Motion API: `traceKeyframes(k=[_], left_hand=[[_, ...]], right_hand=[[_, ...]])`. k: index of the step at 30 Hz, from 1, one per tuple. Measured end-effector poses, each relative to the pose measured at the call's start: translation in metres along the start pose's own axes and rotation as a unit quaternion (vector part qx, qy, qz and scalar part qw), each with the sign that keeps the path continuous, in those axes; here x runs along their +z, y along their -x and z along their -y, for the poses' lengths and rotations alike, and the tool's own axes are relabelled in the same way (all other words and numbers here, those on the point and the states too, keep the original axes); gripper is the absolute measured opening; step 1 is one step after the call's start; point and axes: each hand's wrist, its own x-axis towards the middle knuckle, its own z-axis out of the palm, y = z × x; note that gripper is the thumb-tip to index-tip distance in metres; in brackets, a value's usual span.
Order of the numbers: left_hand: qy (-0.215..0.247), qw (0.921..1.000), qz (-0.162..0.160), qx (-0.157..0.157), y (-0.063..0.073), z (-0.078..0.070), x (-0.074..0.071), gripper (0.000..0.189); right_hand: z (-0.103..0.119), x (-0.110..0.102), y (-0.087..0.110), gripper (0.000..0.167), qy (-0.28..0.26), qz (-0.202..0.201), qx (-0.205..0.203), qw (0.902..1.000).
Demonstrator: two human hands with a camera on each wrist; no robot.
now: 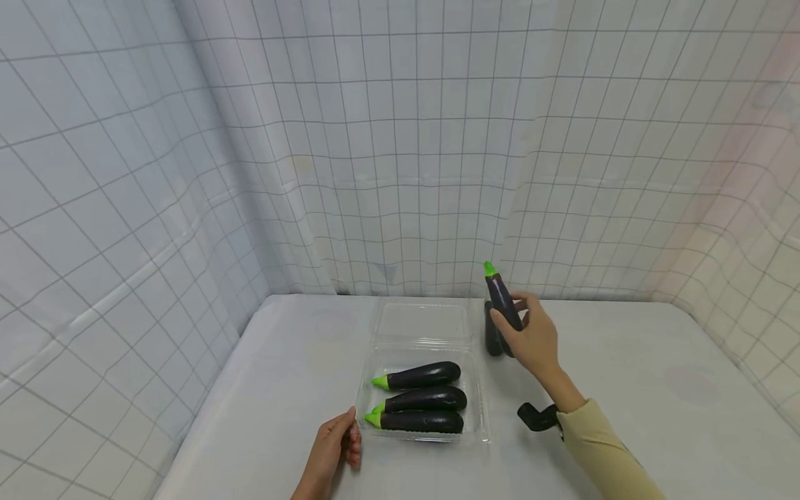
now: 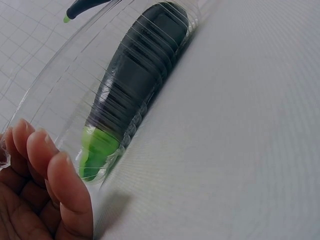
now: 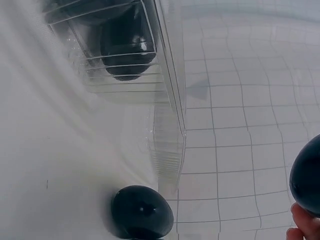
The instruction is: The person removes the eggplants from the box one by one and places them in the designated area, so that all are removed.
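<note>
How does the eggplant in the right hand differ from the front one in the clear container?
The held eggplant is in the right hand's grip, while the front eggplant lies in the clear container. In the head view, the held eggplant's stem end points toward the top, slightly left; the front eggplant's points left. Both are dark and glossy with a bright green stem end.

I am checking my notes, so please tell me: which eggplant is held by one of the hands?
The eggplant in the right hand, its green stem pointing away from the person; the others lie in the clear container or beside it.
</note>
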Motion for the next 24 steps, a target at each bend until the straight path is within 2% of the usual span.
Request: traceKeyframes(k=[11, 24], left_hand=[[-0.004, 0.9999, 0.002, 0.01, 0.0, 0.001, 0.0, 0.042], [-0.007, 1.0, 0.0, 0.001, 0.0, 0.0, 0.0, 0.044]], right_hand=[[-0.004, -0.005, 0.002, 0.047, -0.003, -0.006, 0.004, 1.0], [-0.013, -0.015, -0.001, 0.046, 0.004, -0.025, 0.013, 0.9996]])
